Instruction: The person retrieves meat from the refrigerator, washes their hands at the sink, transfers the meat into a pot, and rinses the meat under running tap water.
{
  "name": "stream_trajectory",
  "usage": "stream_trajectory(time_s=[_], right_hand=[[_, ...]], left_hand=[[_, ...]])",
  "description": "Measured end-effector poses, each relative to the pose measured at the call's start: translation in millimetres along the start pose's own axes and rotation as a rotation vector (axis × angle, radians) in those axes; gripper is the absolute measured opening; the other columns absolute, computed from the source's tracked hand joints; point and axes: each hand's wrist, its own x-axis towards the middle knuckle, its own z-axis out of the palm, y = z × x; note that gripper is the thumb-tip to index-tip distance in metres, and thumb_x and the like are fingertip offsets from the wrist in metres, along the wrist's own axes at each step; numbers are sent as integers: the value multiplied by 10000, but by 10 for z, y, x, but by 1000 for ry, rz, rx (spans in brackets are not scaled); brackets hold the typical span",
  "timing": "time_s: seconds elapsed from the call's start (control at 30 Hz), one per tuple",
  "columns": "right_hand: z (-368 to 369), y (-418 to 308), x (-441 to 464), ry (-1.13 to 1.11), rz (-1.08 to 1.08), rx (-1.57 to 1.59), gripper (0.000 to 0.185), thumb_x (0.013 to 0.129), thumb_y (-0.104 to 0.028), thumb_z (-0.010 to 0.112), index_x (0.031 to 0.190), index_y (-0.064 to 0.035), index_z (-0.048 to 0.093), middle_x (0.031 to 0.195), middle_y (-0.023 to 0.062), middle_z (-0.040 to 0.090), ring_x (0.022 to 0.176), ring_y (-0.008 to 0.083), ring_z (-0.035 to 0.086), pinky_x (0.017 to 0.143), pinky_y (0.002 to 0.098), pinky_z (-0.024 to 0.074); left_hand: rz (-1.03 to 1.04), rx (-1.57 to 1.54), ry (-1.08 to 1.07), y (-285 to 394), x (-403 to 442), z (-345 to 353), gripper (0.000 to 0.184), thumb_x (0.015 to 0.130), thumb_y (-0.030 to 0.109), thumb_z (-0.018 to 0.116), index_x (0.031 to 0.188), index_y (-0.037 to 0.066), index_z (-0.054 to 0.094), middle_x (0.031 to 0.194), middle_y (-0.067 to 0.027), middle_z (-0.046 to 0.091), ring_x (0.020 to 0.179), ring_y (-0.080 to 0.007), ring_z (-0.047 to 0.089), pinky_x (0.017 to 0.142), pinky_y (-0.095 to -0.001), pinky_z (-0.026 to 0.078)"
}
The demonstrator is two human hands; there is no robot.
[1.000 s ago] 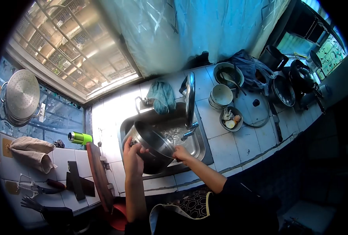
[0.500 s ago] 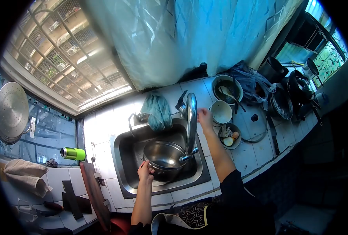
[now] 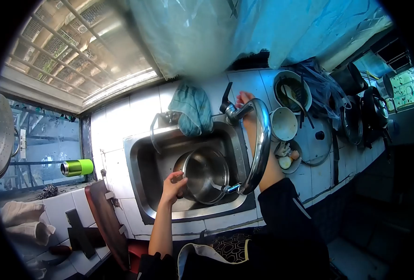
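A shiny steel pot sits tilted in the sink, its inside facing me. My left hand has its thumb and fingers closed at the pot's left edge. Over the pot arches the chrome faucet, and a pale streak like running water falls from its spout into the pot. Beyond the arch, my right hand is beside the faucet's base and dark lever, fingers partly spread with nothing visible in them. The faucet hides part of my right wrist and forearm.
The sink is set in white tile. A teal cloth hangs at its back edge. To the right are a white bowl, a bowl with eggshells, a pan with a ladle and a glass lid. A green bottle is left.
My right hand has moved farther back beside the faucet lever, which now points more upright. The pot has tipped toward me, and a pale stream shows at the spout. The view has shifted.
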Motion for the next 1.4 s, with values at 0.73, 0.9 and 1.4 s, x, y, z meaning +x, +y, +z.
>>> stream_trajectory(time_s=[0.73,0.9,1.4], right_hand=[[-556,2133,-2136,-1005,160,-1974,542,824,-292,438,1301,-61,321,1377,158,223,1290,255,172,1056,401,85],[327,2040,-2137,-504,1136,453,339,891,-341,359,1024,-72,517,948,83,561,874,173,536,769,293,428],[-654,1572,-2252,-1331,422,-1269,443,857,-201,386,1270,-44,367,1325,125,343,1249,240,272,1041,320,171]], left_hand=[[29,359,-23,383,350,31,284,658,7,709,886,33,541,658,5,489,569,-73,464,533,-201,392],[95,267,43,124,329,-50,263,673,34,706,872,53,535,638,12,498,540,-52,431,473,-188,345],[-26,-125,-24,389,-395,546,124,860,103,465,983,89,457,528,41,316,378,-47,253,354,-197,214]])
